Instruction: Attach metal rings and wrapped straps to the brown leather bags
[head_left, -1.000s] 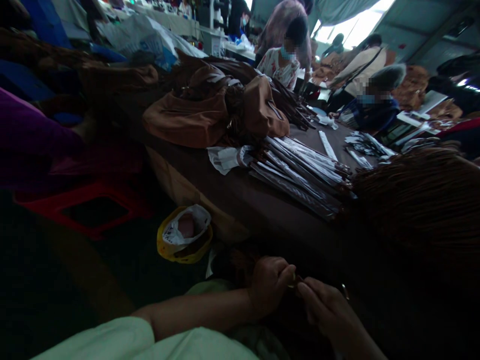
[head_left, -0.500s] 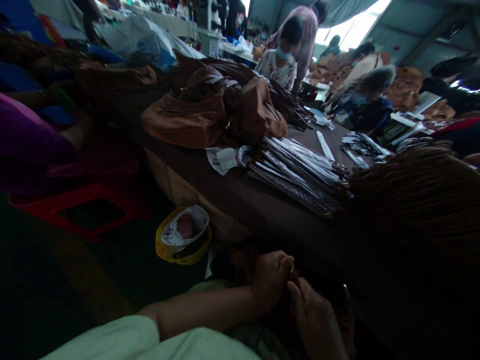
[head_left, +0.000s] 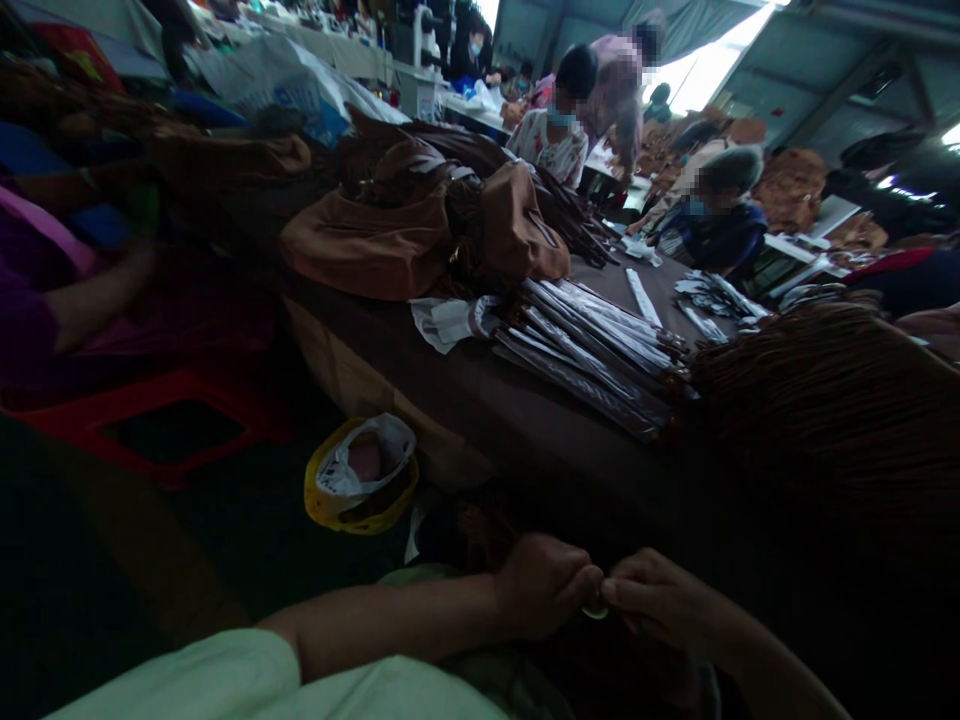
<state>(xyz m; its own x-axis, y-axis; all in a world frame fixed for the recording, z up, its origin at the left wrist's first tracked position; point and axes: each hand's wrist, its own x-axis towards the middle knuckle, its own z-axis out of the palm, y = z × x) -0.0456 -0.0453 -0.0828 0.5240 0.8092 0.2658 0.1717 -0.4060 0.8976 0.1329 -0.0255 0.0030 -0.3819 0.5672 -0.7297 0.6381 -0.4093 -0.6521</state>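
Note:
Low over my lap, my left hand [head_left: 544, 587] is closed in a fist, its thumb and forefinger pinching a small shiny metal ring [head_left: 595, 612]. My right hand [head_left: 664, 598] meets it from the right, also closed, fingertips pressed at the other side of the ring. Whatever the ring is fixed to is too dark to make out. Brown material [head_left: 487, 530] shows dimly behind my left hand, and more dark stuff lies below both hands.
A dark table [head_left: 450, 400] holds brown bags [head_left: 367, 240], plastic-wrapped straps [head_left: 592, 350] and a large pile of brown cords [head_left: 825, 400]. Beside it on the floor is a yellow bag [head_left: 319, 500] near a red stool [head_left: 180, 390]. A co-worker's arm [head_left: 105, 295] is at left; several people work beyond.
My right hand has swung up and right, now level with my left hand. My left hand has shifted slightly right and down, and the metal ring shows more clearly between them.

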